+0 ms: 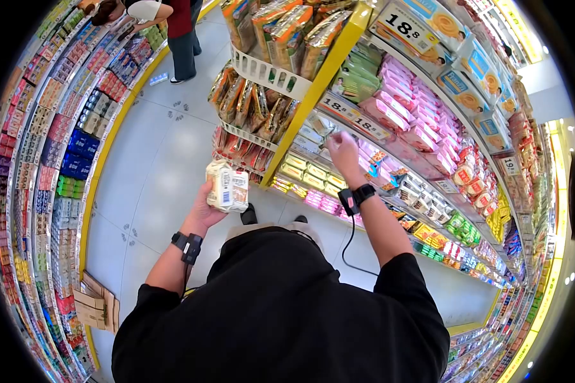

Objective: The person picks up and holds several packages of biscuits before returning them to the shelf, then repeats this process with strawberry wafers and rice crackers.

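Observation:
My left hand (204, 205) is wrapped round a cream-coloured package (227, 186) with a barcode label, held above the floor. My right hand (342, 153) reaches into the shelf at the right, below the price tags (356, 117). Its fingers are curled near some pale packets (311, 135); whether they grip one is too small to tell. Pink packets (415, 115) and green packets (359, 75) lie on the shelf above that hand. Yellow packets (314, 171) sit on a shelf below it.
White baskets (269, 75) of snack bags stand at the shelf end, beside a yellow post (319, 90). Across the tiled aisle (163, 159) runs another stocked shelf (64, 127). A person (179, 32) stands there at the top. Flattened cardboard (96, 303) lies lower left.

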A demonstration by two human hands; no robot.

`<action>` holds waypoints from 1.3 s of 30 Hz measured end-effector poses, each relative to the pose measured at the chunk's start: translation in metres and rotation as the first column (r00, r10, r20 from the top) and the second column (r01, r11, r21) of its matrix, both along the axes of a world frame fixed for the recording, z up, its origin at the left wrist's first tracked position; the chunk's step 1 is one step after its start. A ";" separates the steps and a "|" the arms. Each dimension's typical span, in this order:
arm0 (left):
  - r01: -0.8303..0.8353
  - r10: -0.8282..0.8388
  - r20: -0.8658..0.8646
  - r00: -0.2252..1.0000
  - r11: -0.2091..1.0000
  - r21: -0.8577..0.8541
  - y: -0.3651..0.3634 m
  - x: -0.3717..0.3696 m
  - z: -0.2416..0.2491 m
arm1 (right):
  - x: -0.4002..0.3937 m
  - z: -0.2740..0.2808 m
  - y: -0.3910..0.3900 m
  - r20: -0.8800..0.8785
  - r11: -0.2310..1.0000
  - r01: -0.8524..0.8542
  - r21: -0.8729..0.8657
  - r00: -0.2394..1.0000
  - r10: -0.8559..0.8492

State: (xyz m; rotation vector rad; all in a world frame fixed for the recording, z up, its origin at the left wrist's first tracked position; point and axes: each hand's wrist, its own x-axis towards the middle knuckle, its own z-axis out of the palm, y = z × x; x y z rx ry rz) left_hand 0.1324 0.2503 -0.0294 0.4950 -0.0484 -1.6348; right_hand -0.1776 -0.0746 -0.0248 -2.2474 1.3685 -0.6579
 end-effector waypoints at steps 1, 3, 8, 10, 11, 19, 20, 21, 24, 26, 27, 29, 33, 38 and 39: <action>-0.027 0.027 0.007 1.000 1.000 0.005 0.007 0.006 0.005 | 0.004 -0.007 -0.014 -0.077 0.989 -0.020 -0.149 0.997 0.008; -0.094 0.093 0.032 0.995 0.995 0.035 0.021 0.014 -0.002 | 0.012 -0.022 -0.035 -0.226 0.966 -0.062 -0.252 0.974 0.003; -0.190 0.186 0.056 0.981 0.977 0.094 0.040 0.017 0.006 | 0.038 -0.027 -0.054 -0.386 0.992 -0.115 -0.054 0.919 0.085; -0.196 0.193 0.048 0.980 0.977 0.089 0.041 0.018 0.008 | 0.047 -0.025 -0.059 -0.447 0.987 -0.094 0.134 0.883 0.144; -0.196 0.193 0.045 0.980 0.977 0.084 0.040 0.018 0.009 | 0.049 -0.024 -0.060 -0.472 0.986 -0.092 0.140 0.869 0.148; -0.120 0.119 0.072 0.990 0.993 0.010 0.033 0.025 0.011 | 0.035 -0.020 -0.041 -0.263 1.000 0.017 0.012 0.965 -0.013; -0.119 0.119 0.062 0.991 0.993 0.008 0.031 0.026 0.007 | 0.029 -0.018 -0.032 -0.204 0.997 0.017 -0.079 0.978 -0.033; -0.119 0.119 0.052 0.992 0.993 0.006 0.029 0.027 0.003 | 0.022 -0.016 -0.022 -0.145 0.985 0.021 -0.171 0.988 -0.046; -0.119 0.117 0.030 0.993 0.991 0.054 0.020 0.026 0.004 | 0.003 -0.008 0.014 0.150 0.989 0.137 -0.051 0.980 -0.128; -0.093 0.091 0.047 0.995 0.995 0.034 0.013 0.024 0.006 | -0.011 -0.010 0.032 0.393 0.974 0.132 0.182 0.899 -0.195; -0.078 0.076 0.058 0.995 0.997 0.022 0.008 0.023 0.007 | -0.016 -0.007 0.042 0.377 0.962 0.161 0.220 0.895 -0.236; -0.047 0.046 0.067 0.997 0.999 0.018 0.000 0.020 0.007 | -0.025 -0.001 0.060 0.346 0.929 0.225 0.294 0.881 -0.322; 0.048 -0.048 -0.037 0.998 0.999 -0.007 -0.023 0.013 0.008 | -0.045 -0.017 0.078 0.390 0.836 0.294 0.463 0.780 -0.490; 0.179 -0.178 -0.053 0.983 0.984 0.002 -0.055 -0.002 0.015 | -0.047 0.000 0.114 0.549 0.575 -0.107 0.811 0.476 -0.687; 0.200 -0.201 -0.059 0.978 0.980 -0.014 -0.062 -0.005 0.014 | -0.047 0.003 0.120 0.541 0.567 -0.116 0.815 0.500 -0.676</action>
